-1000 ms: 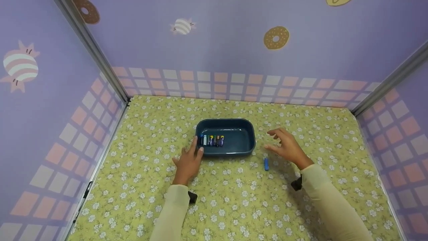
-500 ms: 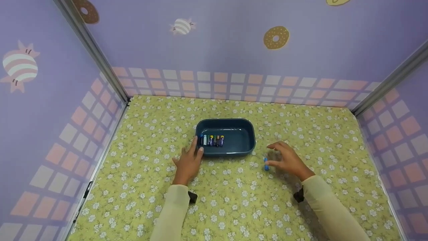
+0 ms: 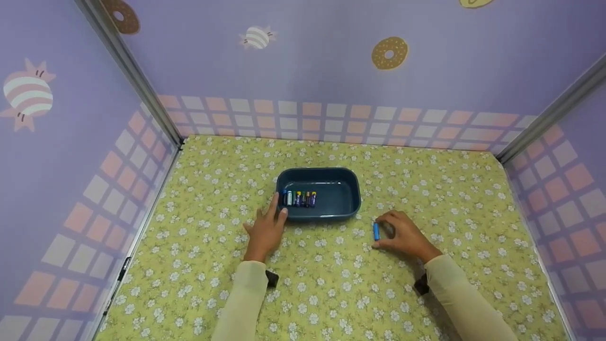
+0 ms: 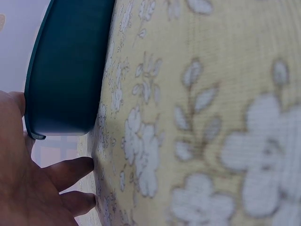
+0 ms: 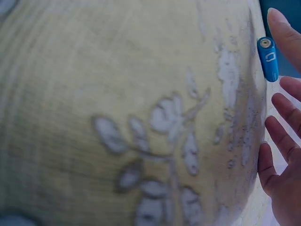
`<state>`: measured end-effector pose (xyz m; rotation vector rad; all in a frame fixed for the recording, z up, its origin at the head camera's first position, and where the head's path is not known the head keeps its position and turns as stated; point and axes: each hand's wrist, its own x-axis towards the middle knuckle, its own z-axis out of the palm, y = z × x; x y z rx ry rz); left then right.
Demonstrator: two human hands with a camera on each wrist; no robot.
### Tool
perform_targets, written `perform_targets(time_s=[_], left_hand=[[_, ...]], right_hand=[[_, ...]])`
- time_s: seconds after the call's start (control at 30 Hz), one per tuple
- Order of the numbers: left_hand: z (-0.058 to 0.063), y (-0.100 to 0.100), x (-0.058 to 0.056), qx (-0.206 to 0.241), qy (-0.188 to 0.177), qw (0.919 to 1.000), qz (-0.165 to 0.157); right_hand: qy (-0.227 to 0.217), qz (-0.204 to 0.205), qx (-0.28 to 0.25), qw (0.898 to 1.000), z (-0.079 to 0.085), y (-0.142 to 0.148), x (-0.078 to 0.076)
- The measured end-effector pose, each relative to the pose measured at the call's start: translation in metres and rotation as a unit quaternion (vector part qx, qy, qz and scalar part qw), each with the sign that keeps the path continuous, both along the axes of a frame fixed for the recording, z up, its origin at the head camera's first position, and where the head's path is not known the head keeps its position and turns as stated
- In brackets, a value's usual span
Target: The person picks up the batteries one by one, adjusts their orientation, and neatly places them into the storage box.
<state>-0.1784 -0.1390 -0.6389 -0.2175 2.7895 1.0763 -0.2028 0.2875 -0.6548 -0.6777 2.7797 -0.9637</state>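
Note:
A dark teal plastic bin (image 3: 337, 216) stands on the flowered cloth. Several small batteries (image 3: 299, 199) lie side by side in its left part. My left hand (image 3: 265, 233) touches the bin's front left corner with thumb and index finger; in the left wrist view its other fingers (image 4: 70, 172) reach to the cloth. A single blue battery (image 3: 376, 231) lies outside the bin, to its front right. My right hand (image 3: 402, 235) has thumb and index finger at that battery's two ends. In the right wrist view small gaps show between the fingertips and the blue battery (image 5: 268, 59).
Yellow flowered cloth (image 3: 322, 289) covers the work surface. Purple panels with pink and white squares stand behind (image 3: 331, 71) and on both sides, joined by grey metal posts (image 3: 137, 71).
My right hand has moved down and toward the blue battery, and its thumb and index finger now frame the battery's ends. The left hand, the bin and the batteries have stayed put.

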Motion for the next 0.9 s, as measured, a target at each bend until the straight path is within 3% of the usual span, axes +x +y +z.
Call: perform_targets(time_s=[0.5, 0.9], left_hand=[[-0.0008, -0.0028, 0.0003, 0.016, -0.002, 0.9998, -0.008], [-0.001, -0.0012, 0.0002, 0.009, -0.004, 1.0, -0.001]], right_hand=[[0.023, 0.006, 0.004, 1.0, -0.0043, -0.0001, 0.0005], [0.013, -0.004, 0.0, 1.0, -0.0005, -0.0025, -0.0001]])
